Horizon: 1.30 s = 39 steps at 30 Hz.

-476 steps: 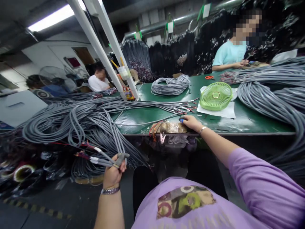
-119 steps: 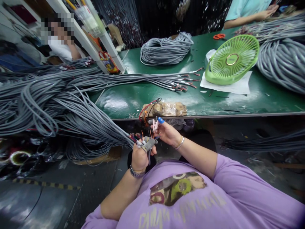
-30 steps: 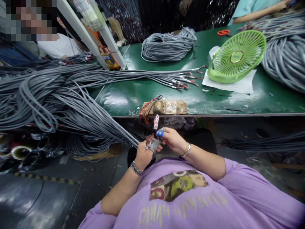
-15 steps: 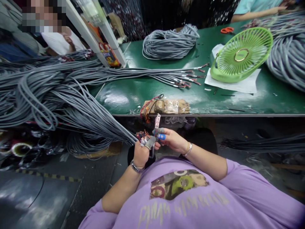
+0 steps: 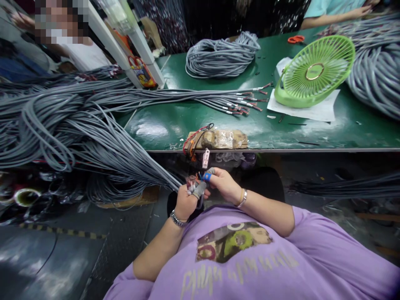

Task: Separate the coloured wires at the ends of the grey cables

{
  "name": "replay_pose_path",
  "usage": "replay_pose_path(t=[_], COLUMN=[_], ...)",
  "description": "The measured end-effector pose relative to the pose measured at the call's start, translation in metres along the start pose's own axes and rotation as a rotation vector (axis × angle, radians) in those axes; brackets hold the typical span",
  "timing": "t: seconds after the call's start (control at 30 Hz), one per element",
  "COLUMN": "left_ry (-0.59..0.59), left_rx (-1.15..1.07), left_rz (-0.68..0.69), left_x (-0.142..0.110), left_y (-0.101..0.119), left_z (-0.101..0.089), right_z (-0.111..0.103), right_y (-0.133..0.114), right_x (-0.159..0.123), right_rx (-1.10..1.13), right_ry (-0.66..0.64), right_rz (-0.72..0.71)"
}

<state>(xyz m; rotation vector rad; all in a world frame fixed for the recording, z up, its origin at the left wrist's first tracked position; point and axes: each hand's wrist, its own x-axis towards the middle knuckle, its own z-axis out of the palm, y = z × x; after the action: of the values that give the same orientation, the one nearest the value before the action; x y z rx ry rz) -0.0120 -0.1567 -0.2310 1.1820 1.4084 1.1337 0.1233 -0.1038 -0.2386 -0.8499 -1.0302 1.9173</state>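
My left hand (image 5: 185, 202) is closed around the stripped ends of a bundle of grey cables (image 5: 125, 162), held below the table edge in front of my chest. Thin coloured wires (image 5: 193, 180) fan out from the cable ends just above that fist. My right hand (image 5: 222, 184), with blue tape on a fingertip, pinches those coloured wires right beside the left hand. The grey bundle runs away to the left into a big heap of cables (image 5: 53, 125).
A green table (image 5: 218, 125) carries a taped block (image 5: 218, 139) with red wires at its near edge, a coil of grey cable (image 5: 221, 58), a row of cables with stripped ends (image 5: 218, 100), a green fan (image 5: 315, 71) on paper and orange scissors (image 5: 295, 39). Two other people sit at the back.
My right hand's fingers have shifted slightly on the coloured wire ends. The left hand keeps the cable bundle in the same spot.
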Motion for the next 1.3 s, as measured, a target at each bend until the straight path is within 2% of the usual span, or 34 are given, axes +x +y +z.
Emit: replay_pose_path(t=[0.1,0.17,0.3,0.4,0.63,0.87,1.07,1.3], left_ry=[0.178,0.244,0.312,0.321,0.286,0.147,0.108,0.012], left_rx=[-0.166,-0.244,-0.318,-0.321,-0.305,-0.155,-0.032,0.008], left_rz=[-0.011,-0.018,-0.027,-0.017,0.013,0.008,0.037,0.015], left_x=[0.001,0.002,0.001,-0.001,-0.002,-0.004,-0.005,-0.008], left_y=[-0.007,-0.007,-0.002,0.003,0.003,-0.004,0.000,0.006], left_z=[0.003,0.004,0.004,0.005,0.006,0.002,0.003,-0.003], right_z=[-0.003,-0.007,-0.015,-0.020,-0.023,-0.019,-0.008,-0.011], right_y=[0.000,-0.001,-0.003,-0.002,0.003,-0.003,-0.006,-0.009], right_x=[0.002,0.003,0.002,0.002,0.002,0.002,0.004,0.007], right_rx=[-0.008,0.034,0.180,0.228,0.259,0.182,0.033,-0.014], right_ry=[0.103,0.120,0.130,0.060,-0.076,-0.203,-0.153,-0.285], right_rz=[-0.024,-0.010,0.035,0.095,0.116,0.132,0.059,0.076])
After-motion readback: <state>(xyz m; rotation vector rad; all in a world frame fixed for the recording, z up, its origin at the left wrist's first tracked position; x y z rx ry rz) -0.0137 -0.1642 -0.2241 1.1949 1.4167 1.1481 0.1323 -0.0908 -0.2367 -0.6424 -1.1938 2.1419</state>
